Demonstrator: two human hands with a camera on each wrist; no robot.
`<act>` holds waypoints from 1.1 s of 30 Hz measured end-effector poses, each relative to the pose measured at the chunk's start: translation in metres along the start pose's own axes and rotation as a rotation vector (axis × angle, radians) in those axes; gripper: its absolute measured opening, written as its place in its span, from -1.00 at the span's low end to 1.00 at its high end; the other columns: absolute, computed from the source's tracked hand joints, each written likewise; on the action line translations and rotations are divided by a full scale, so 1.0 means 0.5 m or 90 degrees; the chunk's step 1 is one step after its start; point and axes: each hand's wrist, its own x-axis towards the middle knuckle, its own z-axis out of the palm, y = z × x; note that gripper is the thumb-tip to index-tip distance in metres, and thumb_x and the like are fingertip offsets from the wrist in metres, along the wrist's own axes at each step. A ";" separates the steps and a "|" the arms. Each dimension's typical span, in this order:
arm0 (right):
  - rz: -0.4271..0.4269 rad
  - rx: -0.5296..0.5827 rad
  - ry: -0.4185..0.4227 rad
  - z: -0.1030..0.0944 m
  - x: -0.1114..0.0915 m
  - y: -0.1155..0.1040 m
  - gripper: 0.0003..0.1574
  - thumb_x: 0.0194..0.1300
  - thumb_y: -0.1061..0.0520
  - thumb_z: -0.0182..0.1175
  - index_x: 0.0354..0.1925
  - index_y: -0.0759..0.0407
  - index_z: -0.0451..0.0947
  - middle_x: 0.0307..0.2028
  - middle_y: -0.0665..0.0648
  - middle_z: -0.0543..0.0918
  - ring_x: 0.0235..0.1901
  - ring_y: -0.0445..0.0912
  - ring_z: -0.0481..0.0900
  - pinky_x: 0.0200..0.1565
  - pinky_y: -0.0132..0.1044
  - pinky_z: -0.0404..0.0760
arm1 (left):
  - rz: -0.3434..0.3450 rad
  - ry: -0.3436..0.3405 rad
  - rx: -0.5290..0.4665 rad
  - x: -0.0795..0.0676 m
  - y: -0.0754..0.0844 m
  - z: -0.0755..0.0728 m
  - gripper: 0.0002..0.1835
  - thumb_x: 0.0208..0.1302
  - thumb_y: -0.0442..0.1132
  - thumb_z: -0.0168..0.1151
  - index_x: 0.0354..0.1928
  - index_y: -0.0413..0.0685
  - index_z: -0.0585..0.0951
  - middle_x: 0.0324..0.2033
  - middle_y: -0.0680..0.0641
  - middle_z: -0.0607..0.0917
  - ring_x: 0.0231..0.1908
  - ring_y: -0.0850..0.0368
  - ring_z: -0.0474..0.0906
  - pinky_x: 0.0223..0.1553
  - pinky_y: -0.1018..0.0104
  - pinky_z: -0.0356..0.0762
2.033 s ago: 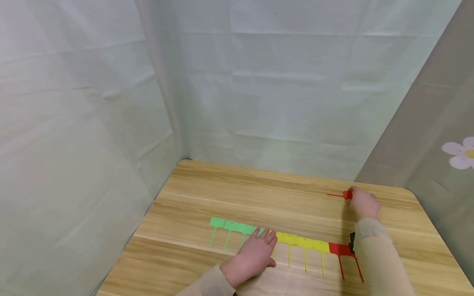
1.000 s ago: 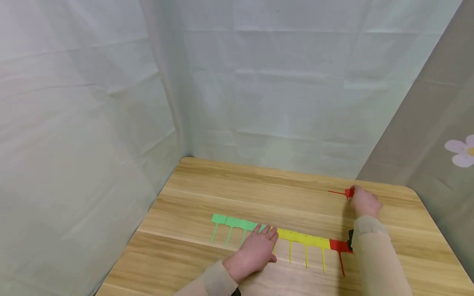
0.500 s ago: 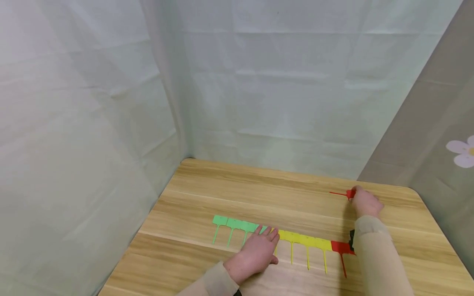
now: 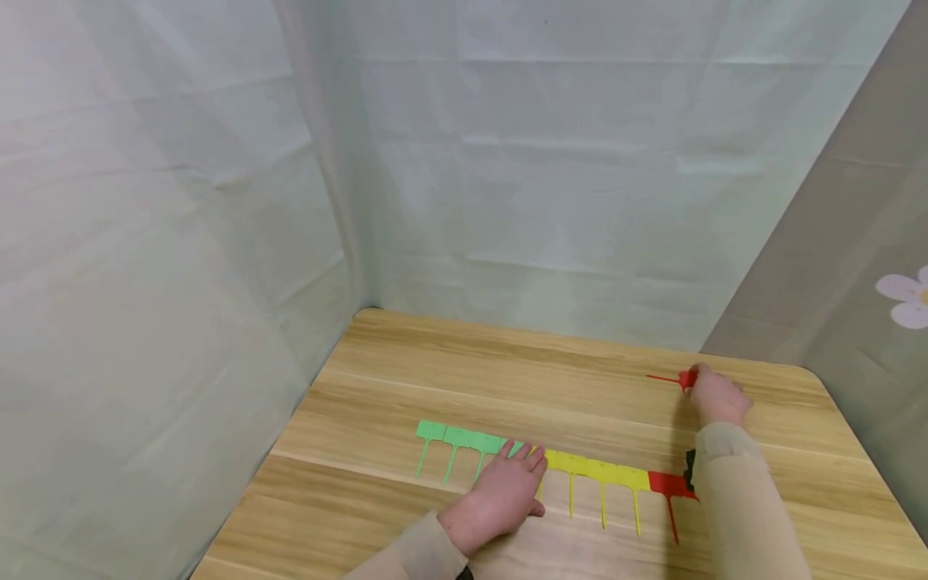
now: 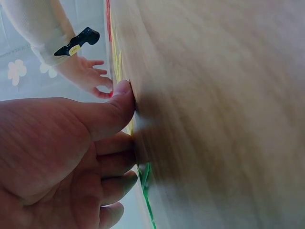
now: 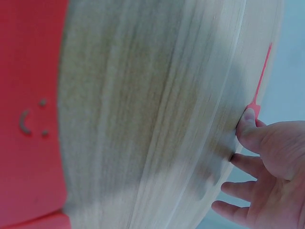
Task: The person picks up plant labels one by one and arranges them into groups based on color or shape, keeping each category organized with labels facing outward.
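A row of flat label cable ties lies across the table: green ones point(image 4: 432, 431) at the left, yellow ones point(image 4: 596, 470) in the middle, red ones point(image 4: 667, 484) at the right. Their thin tails point toward me. My left hand point(image 4: 500, 493) rests with spread, fairly straight fingers where green meets yellow, covering part of the row. Farther back at the right, my right hand point(image 4: 718, 398) pinches a separate red label cable tie point(image 4: 685, 379) between thumb and forefinger, its tail pointing left. In the right wrist view, the thumb presses on that tie's tag point(image 6: 256, 109); its other fingers are spread.
The wooden table point(image 4: 464, 362) has rounded far corners. A pale cloth point(image 4: 544, 201) hangs behind it and along the left side. A greyish cloth with a flower print point(image 4: 906, 300) hangs at the right. My right sleeve point(image 4: 747, 499) hides the row's right end.
Both hands stay nearly where they were. The view has shifted slightly, and my right sleeve now covers a red tie's tail that showed two seconds ago.
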 end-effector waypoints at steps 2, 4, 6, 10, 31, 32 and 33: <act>0.000 0.001 -0.001 -0.002 -0.002 -0.002 -0.50 0.54 0.22 0.13 0.34 0.33 0.32 0.15 0.72 0.50 -0.01 0.57 0.47 -0.02 0.48 0.49 | 0.001 0.000 0.001 0.000 -0.001 -0.001 -0.17 0.37 0.33 0.28 0.55 0.09 0.49 0.55 0.12 0.41 0.56 0.17 0.27 0.59 0.11 0.17; 0.001 0.002 -0.002 -0.003 -0.003 -0.003 -0.50 0.54 0.23 0.12 0.34 0.33 0.32 0.14 0.71 0.51 -0.03 0.55 0.46 -0.02 0.47 0.49 | 0.001 0.000 0.000 0.001 -0.001 -0.001 -0.17 0.37 0.33 0.28 0.55 0.08 0.49 0.55 0.12 0.42 0.56 0.17 0.27 0.59 0.11 0.17; 0.002 0.003 -0.001 -0.003 -0.004 -0.004 -0.50 0.53 0.23 0.11 0.34 0.32 0.32 0.13 0.71 0.52 -0.04 0.53 0.45 -0.02 0.47 0.49 | 0.003 -0.001 -0.002 0.001 -0.002 -0.001 -0.17 0.37 0.33 0.28 0.55 0.08 0.49 0.55 0.12 0.42 0.56 0.17 0.27 0.59 0.11 0.17; 0.001 0.003 0.000 -0.003 -0.003 -0.002 -0.50 0.52 0.24 0.11 0.34 0.32 0.32 0.13 0.70 0.52 -0.05 0.52 0.46 -0.03 0.46 0.49 | 0.007 -0.003 0.000 0.002 -0.004 -0.001 -0.18 0.38 0.33 0.27 0.56 0.08 0.48 0.55 0.11 0.41 0.56 0.16 0.27 0.59 0.11 0.17; 0.015 -0.002 0.006 0.001 -0.007 -0.008 -0.47 0.58 0.21 0.09 0.40 0.31 0.29 0.21 0.68 0.51 0.06 0.56 0.50 0.01 0.48 0.49 | 0.014 -0.004 -0.013 0.004 -0.006 0.004 -0.17 0.38 0.32 0.28 0.56 0.07 0.48 0.56 0.10 0.41 0.56 0.16 0.28 0.59 0.10 0.18; 0.013 -0.003 0.005 0.001 -0.007 -0.009 -0.47 0.58 0.20 0.10 0.40 0.31 0.29 0.21 0.68 0.51 0.06 0.56 0.51 0.01 0.47 0.50 | 0.014 -0.005 -0.011 0.004 -0.007 0.006 -0.17 0.38 0.32 0.27 0.56 0.07 0.47 0.56 0.10 0.40 0.56 0.16 0.28 0.59 0.10 0.18; 0.010 -0.004 0.005 0.001 -0.006 -0.009 -0.47 0.58 0.20 0.10 0.40 0.31 0.29 0.20 0.67 0.51 0.05 0.55 0.52 0.01 0.47 0.50 | 0.015 -0.005 -0.007 0.003 -0.007 0.006 -0.17 0.39 0.33 0.26 0.56 0.07 0.47 0.56 0.10 0.40 0.56 0.16 0.28 0.59 0.11 0.18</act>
